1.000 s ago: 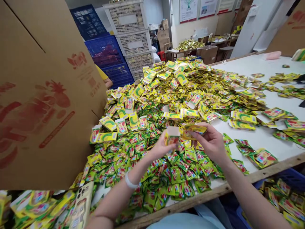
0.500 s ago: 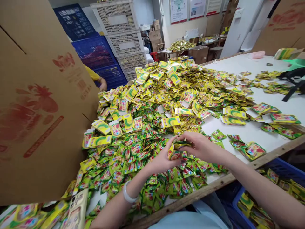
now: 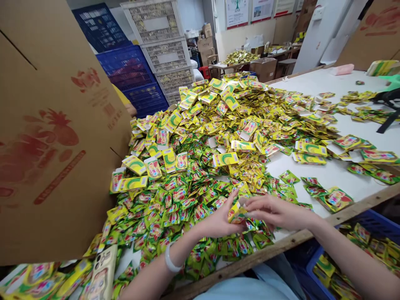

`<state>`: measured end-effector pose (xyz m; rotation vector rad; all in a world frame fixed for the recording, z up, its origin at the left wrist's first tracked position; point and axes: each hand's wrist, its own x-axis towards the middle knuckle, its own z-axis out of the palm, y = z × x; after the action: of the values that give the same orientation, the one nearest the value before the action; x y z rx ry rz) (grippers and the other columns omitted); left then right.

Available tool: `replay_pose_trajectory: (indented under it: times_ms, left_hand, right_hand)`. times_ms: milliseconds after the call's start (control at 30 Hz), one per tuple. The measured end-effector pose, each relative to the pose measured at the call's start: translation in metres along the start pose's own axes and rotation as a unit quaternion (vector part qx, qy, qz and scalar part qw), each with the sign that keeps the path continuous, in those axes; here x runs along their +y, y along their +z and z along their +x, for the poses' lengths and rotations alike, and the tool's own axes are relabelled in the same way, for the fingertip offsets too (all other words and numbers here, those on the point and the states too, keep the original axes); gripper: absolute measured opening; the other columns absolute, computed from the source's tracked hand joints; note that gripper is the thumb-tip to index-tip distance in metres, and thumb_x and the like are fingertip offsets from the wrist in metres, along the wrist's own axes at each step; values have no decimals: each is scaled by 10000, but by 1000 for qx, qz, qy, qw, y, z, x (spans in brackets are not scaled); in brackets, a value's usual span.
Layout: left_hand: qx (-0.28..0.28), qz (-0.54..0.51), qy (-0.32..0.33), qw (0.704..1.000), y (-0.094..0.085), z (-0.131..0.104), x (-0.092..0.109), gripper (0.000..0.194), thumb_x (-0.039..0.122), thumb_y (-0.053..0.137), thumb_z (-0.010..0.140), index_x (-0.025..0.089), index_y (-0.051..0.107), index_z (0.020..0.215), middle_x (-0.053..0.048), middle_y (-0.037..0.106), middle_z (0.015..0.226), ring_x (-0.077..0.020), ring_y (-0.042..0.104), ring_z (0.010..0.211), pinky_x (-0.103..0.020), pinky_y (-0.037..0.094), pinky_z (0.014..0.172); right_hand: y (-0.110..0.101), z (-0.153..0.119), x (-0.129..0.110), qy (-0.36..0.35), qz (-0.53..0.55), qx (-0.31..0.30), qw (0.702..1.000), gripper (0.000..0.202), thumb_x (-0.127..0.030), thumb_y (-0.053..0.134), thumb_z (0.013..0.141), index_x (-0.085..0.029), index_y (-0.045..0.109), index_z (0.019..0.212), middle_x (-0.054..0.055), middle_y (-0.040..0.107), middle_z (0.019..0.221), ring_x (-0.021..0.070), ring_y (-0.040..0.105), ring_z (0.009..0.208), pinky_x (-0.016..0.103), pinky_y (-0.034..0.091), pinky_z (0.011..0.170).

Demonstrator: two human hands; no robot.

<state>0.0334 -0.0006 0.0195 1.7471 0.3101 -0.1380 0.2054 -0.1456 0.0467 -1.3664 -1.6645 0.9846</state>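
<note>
Low over the heap, my left hand (image 3: pixel 218 220) is closed around a small yellow box (image 3: pixel 235 213), its thumb raised along one side. The fingers of my right hand (image 3: pixel 275 211) are bent against the box's near-right end, pinching at its edge. Inside the box the contents cannot be made out. Beneath both hands spread green sachets (image 3: pixel 184 216) with red and white print. Farther back the sachets turn yellow (image 3: pixel 278 121), and flat yellow boxes (image 3: pixel 225 159) lie scattered over them.
A tall cardboard carton (image 3: pixel 62 175) stands on the left, with a phone (image 3: pixel 101 275) near its base. Blue crates (image 3: pixel 131 75) and white crates (image 3: pixel 165 54) are stacked behind. At lower right, a blue basket (image 3: pixel 312 262) holds more boxes. A wooden edge (image 3: pixel 300 237) borders the white table.
Both hands have come down and nearer with the box. The right hand's fingers have shifted from over the box's opening to its right end. The co-worker's arm at the left has drawn back.
</note>
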Motion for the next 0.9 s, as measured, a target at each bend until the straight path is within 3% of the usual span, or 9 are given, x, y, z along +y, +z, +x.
replay_pose_trajectory:
  times_ms: [133,233,333,367,433,533,633,800,900]
  left_hand:
    - [-12,16,19,1000,14,2,3,1103,275,749,769,194,-3,1570,-147,589,1325,-274,566,1228,-419,415,1081]
    - [29,95,89,991,4,12,4,959,385,698,839,219,92,1564,-134,560,1385,-265,527,1287,-433,378,1125]
    - [181,275,127,936,-23,31,-8,596,377,575,922,208,385,1461,-144,512,1438,-282,468,1335,-473,345,1142]
    - [217,331,111,912,-32,38,-14,516,362,560,928,183,462,1402,-161,544,1399,-300,487,1308,-496,357,1124]
    - [237,402,62,882,-47,52,-27,399,350,587,905,145,592,1247,-184,642,1239,-337,551,1204,-522,407,1056]
    - [212,416,34,884,-60,65,-39,206,323,617,878,156,700,966,-158,715,972,-333,625,1035,-481,459,972]
    - [211,372,46,903,-72,62,-43,163,285,602,876,186,730,891,-111,729,872,-280,662,906,-401,492,904]
    - [295,237,54,924,-88,37,-42,372,411,459,939,165,732,994,-100,745,959,-250,675,864,-373,530,830]
    - [339,138,63,929,-78,30,-38,508,528,403,947,133,722,955,-95,737,870,-241,672,789,-367,556,744]
  right_hand:
    - [20,-11,12,-22,-34,105,994,303,-333,501,984,-192,720,829,66,671,866,174,639,825,274,502,736]
    - [-8,-37,31,-7,-120,288,950,325,-391,506,975,-203,723,825,86,659,900,181,639,794,291,501,695]
    - [-69,-65,53,79,-303,517,797,382,-508,527,934,-187,708,837,113,646,894,181,580,633,314,450,575]
    - [-87,-69,59,114,-372,550,739,422,-548,516,924,-175,708,885,140,647,926,206,578,654,335,437,575]
    - [-106,-60,69,153,-442,539,700,485,-582,498,921,-149,685,1036,173,647,1014,252,604,762,356,451,617]
    - [-88,-11,81,143,-439,405,789,416,-501,517,946,-144,641,1119,142,660,1036,256,618,923,346,488,758]
    - [-51,44,91,200,-447,277,827,300,-421,613,906,-139,668,989,173,646,1044,300,582,1025,370,481,811]
    - [-24,65,98,189,-415,277,846,106,-215,696,829,-148,629,877,160,668,991,296,597,1003,369,479,822]
    - [-16,57,86,145,-276,330,891,144,-318,561,933,-176,566,909,63,651,787,201,624,723,304,497,641]
